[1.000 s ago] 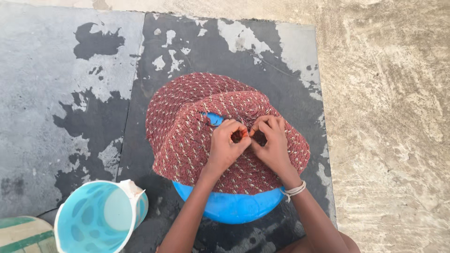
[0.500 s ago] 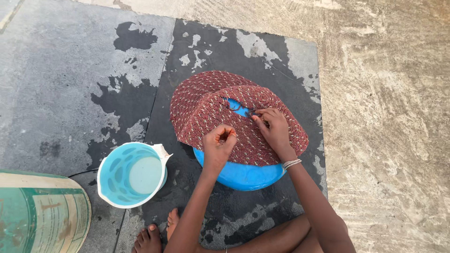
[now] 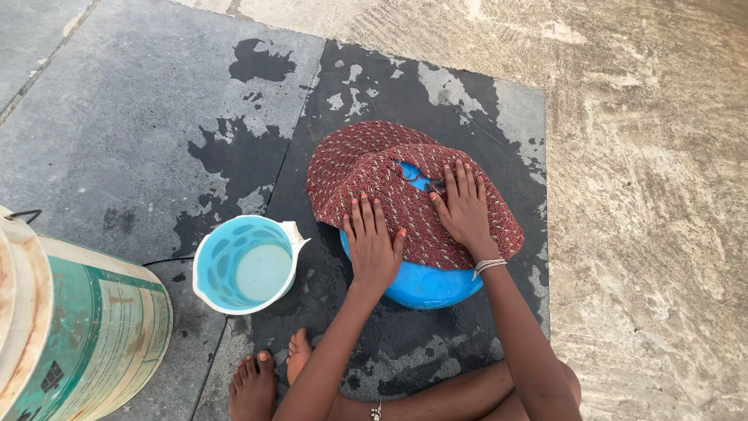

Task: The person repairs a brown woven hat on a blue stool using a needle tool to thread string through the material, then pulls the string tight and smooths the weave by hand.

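Red-brown patterned cloth [image 3: 366, 168] draped over a blue basin [image 3: 425, 284], covering most of its top and hanging down on the far and left sides. Small gap in the cloth near the middle, showing blue underneath. Only the near curve of the basin visible below the cloth edge. Basin set on a wet, dark slab of the floor [image 3: 156, 117], about mid-scene.

Left hand [image 3: 372, 242] pressed flat on the near-left part of the cloth, fingers spread and pointing far, open, gripping nothing. Right hand [image 3: 465, 204] also laid flat on the cloth, just right of the gap, fingers stretched out and together, open, resting rather than clutching. Thin pale bracelet [image 3: 488, 267] around the right wrist. Both hands near each other, apart, on either side of the gap.

Left of the basin, a light blue jug [image 3: 245, 265] with a white rim and spout, upright on the floor, some water inside, just beside the basin but not touching. Further left, at the near-left edge, part of a large bucket [image 3: 86, 327], green and cream, with a dark wire handle at its top. Bare toes [image 3: 253, 374] on the wet floor near the bottom edge, between jug and basin. Damp patches across the grey slabs; rough, dry, sandy concrete [image 3: 654, 195] along the right side.
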